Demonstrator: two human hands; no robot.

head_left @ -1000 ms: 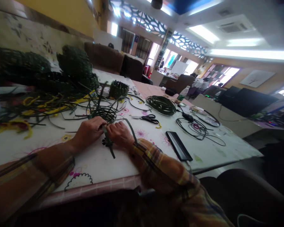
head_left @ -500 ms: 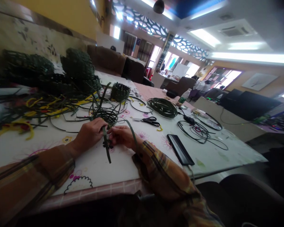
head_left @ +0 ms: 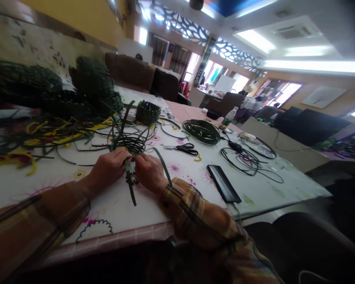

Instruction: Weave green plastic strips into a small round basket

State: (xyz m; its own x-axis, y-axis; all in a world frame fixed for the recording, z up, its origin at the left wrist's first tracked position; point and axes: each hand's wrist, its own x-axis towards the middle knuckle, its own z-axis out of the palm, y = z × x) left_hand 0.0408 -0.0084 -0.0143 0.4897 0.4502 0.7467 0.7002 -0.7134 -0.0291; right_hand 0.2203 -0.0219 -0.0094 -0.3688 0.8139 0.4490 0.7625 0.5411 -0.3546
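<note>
Between my hands lies a part-woven basket (head_left: 129, 142) of dark green flat strips, with loose ends sticking out around it. My left hand (head_left: 113, 165) is closed on the near edge of the weave, its thumb and finger pinching by a green strip (head_left: 131, 192) that hangs toward me. Right beside it, my right hand (head_left: 149, 170) is closed too, fingers curled at the same edge. Another strip (head_left: 163, 163) arcs over the right hand toward the wrist. The fingertips partly hide what they grip.
Black-handled scissors (head_left: 185, 148) lie right of the basket, before a coil of green strip (head_left: 201, 131). A small woven basket (head_left: 148, 113) stands behind. Larger woven pieces (head_left: 91, 79) and yellow scraps (head_left: 32, 161) fill the left. A dark flat device (head_left: 224, 184) and black cable (head_left: 242, 161) lie right.
My right hand has turned over, its fingers curling in closer to the left hand at the basket's edge. My left hand stays in place, and the view has shifted slightly.
</note>
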